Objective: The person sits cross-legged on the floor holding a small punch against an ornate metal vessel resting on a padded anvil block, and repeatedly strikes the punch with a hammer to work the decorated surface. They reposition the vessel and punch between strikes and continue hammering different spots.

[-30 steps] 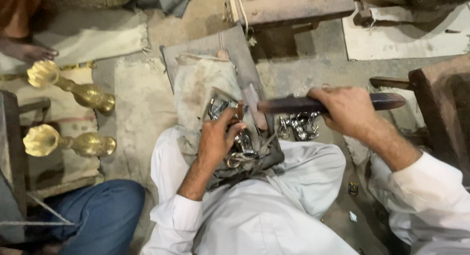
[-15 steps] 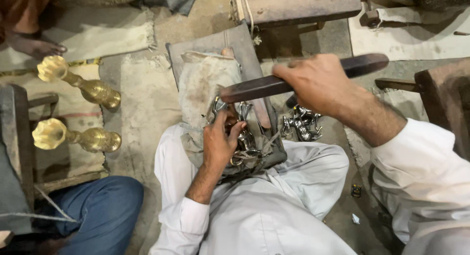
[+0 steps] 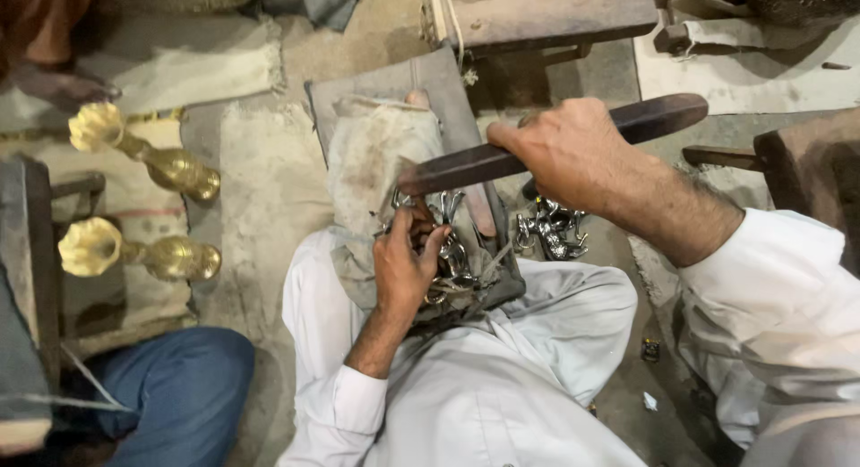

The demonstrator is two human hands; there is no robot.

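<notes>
Small silvery cast-metal piece [image 3: 445, 238], shiny and irregular in outline, sits on a grey cloth-covered block [image 3: 376, 162] that rests across the person's lap, white trousers either side.

Head view, looking straight down. Left hand [image 3: 405, 268] is curled shut around the near end of the silvery piece, fingers wrapped over it, thumb side pressing it to the cloth. More silvery pieces lie tangled beneath and beside this hand; exact count not readable.

Right hand [image 3: 573, 153] is closed in a full grip on a long dark flat tool [image 3: 546, 144], file-like, brown-black. Its long axis runs nearly left to right, slightly rising toward the right; the free tip ends just above the silvery piece, the far end sticks out past the right hand. Whether the tip touches the piece cannot be told.

Key relation: the silvery piece lies down and to the left of the right hand, directly under the tool's tip, and the left hand is much the nearer, already on it.

A second heap of shiny silvery castings [image 3: 551, 227] lies on the floor just right of the block, apart from both hands.

Far left: two brass candlestick-like stands [image 3: 143, 158], lying on their sides on pale sacking. A blue-trousered knee [image 3: 170, 391] of another person shows lower left.
</notes>
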